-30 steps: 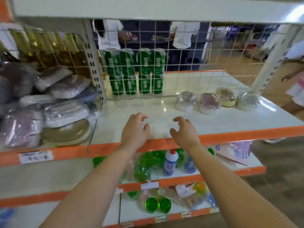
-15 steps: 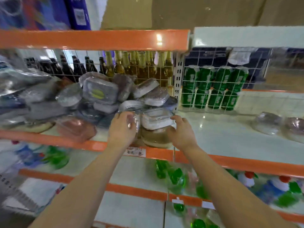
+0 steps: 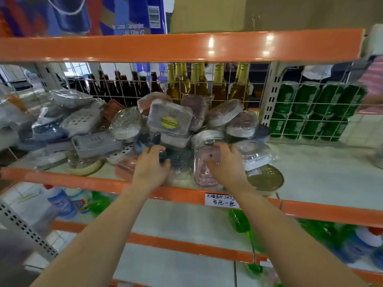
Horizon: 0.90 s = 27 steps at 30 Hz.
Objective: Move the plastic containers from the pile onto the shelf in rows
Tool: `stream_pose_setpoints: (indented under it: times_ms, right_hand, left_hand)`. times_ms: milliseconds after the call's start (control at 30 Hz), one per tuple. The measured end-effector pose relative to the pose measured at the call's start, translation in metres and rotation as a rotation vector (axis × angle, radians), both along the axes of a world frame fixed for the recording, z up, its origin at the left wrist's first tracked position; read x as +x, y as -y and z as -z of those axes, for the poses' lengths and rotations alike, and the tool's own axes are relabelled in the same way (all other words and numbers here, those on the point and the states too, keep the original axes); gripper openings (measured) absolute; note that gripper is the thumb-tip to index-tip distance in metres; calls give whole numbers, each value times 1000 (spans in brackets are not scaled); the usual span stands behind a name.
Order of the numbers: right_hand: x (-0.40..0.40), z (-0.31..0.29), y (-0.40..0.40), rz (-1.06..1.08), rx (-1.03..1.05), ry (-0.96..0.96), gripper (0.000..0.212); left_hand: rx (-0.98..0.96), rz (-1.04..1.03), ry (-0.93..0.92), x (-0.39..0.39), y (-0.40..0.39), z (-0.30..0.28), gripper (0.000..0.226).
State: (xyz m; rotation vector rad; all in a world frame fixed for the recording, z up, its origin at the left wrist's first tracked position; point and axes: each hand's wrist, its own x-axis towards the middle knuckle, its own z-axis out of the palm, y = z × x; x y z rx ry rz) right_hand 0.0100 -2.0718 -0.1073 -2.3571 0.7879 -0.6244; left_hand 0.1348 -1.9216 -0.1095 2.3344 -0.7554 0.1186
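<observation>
A pile of film-wrapped plastic containers (image 3: 170, 121) covers the left half of the middle shelf (image 3: 323, 175), stacked against the wire back. My left hand (image 3: 152, 165) curls round a dark ribbed container (image 3: 179, 160) at the pile's front. My right hand (image 3: 227, 164) grips a clear pink container (image 3: 202, 172) standing beside it near the shelf edge, fingers over its top and thumb on its face. A tan round container (image 3: 267, 178) lies just right of my right wrist. One more wrapped container shows at the far right edge (image 3: 379, 160).
Brown and golden glass bottles (image 3: 196, 83) stand behind the wire mesh, green cans (image 3: 310, 108) to their right. The orange shelf lip carries a handwritten price tag (image 3: 220, 200). Lower shelves hold green bottles (image 3: 239, 221) and white-blue bottles (image 3: 62, 201). A person's striped sleeve (image 3: 375, 79) shows far right.
The view swung left from the row of placed containers to the pile. Both hands moved from the bare shelf edge into the pile's front and now hold two containers.
</observation>
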Motion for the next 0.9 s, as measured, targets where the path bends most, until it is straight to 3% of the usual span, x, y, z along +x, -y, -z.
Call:
stream_pose_setpoints:
  times_ms: [167, 500, 733, 900]
  right_hand:
    - [19, -7, 10, 19, -25, -17, 61]
    - [57, -25, 79, 31, -108, 19, 72]
    - [86, -25, 111, 90, -24, 21, 83]
    - [104, -30, 126, 25, -106, -127, 71]
  left_hand:
    - [-35, 5, 30, 16, 7, -9, 42]
    - [91, 60, 238, 71, 56, -42, 76]
    - [-309, -86, -72, 114, 82, -51, 98]
    - [-330, 12, -70, 126, 86, -42, 85]
